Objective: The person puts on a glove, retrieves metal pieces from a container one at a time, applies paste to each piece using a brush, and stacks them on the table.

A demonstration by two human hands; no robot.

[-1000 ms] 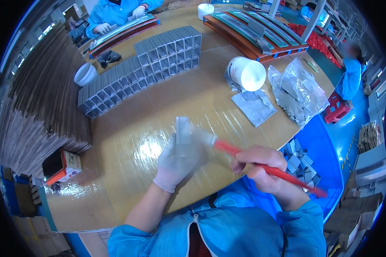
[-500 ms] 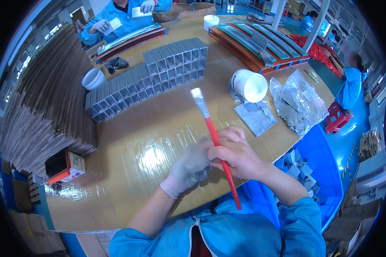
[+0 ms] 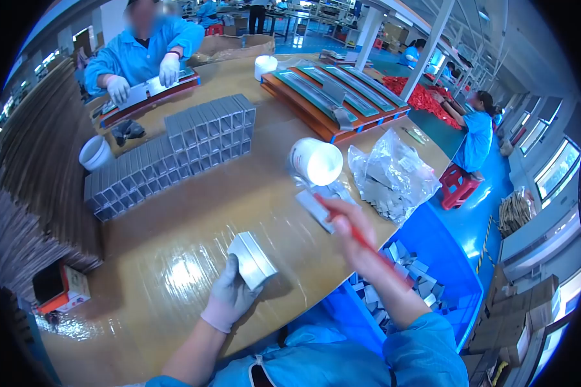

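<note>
Nearest, we see the left hand (image 3: 231,298) with fingers clamped on a metal piece (image 3: 252,260), tilted above the worktop (image 3: 139,255). To the right, the right hand (image 3: 354,231) has its fingers closed round a brush (image 3: 377,255). The hands, together half a second ago, have parted; we judge that brush and metal piece are disengaged for now. Farther off stand a white tub (image 3: 323,162) and, at left, stacked channels (image 3: 174,155).

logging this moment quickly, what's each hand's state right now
Left hand: closed on a silvery piece.
Right hand: closed around a red handle.
</note>
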